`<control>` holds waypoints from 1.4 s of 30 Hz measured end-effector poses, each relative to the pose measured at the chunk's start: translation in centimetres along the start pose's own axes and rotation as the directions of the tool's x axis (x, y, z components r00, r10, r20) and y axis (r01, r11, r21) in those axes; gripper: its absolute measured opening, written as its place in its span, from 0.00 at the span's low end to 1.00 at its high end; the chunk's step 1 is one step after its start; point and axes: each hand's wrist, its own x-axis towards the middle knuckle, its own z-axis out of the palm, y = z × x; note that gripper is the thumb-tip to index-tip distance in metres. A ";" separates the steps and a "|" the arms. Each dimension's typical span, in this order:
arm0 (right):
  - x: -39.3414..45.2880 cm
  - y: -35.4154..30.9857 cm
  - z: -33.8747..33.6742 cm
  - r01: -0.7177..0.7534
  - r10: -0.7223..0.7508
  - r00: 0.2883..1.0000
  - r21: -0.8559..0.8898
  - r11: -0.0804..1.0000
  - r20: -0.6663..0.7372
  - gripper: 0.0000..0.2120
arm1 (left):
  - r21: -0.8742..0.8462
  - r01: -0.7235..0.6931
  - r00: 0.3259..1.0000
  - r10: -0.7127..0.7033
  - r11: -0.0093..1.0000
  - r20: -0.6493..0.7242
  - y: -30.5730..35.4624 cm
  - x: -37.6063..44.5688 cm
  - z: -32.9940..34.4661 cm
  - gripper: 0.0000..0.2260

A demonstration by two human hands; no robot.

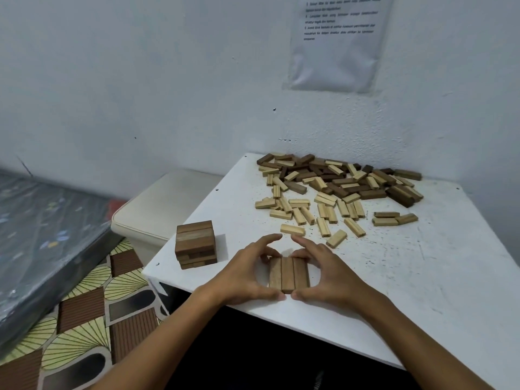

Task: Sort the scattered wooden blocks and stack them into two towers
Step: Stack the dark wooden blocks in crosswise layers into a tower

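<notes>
Lying between both hands (289, 273): three dark blocks (289, 273)

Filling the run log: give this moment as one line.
hands: left and right squaring three dark blocks | dark tower: standing at left | pile: unsorted

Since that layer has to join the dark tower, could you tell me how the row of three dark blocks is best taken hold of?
Squeeze the row of three dark blocks across its two outer long sides, left hand and right hand closing from opposite sides. The blocks lie flat, side by side; inward pressure should keep them together when lifted toward the dark tower.
</notes>
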 end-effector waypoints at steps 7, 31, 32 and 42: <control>-0.1 0.1 -0.1 0.001 -0.001 1.000 -0.002 1.000 0.000 0.47 | -0.012 -0.011 1.000 0.011 1.000 -0.001 0.0 0.0 0.0 0.42; -0.4 -0.6 -0.6 0.003 -0.003 0.999 -0.018 1.000 0.033 0.52 | 0.014 0.020 1.000 -0.020 1.000 -0.012 0.4 -0.1 0.3 0.44; -0.3 -0.5 -0.5 0.003 -0.002 1.000 -0.015 1.000 0.030 0.52 | 0.021 0.020 1.000 -0.019 1.000 -0.014 0.4 -0.1 0.3 0.44; 0.0 -0.2 -0.2 0.039 -0.039 0.999 -0.010 0.999 0.014 0.47 | 0.093 -0.011 1.000 0.014 0.996 -0.026 0.5 0.3 0.3 0.41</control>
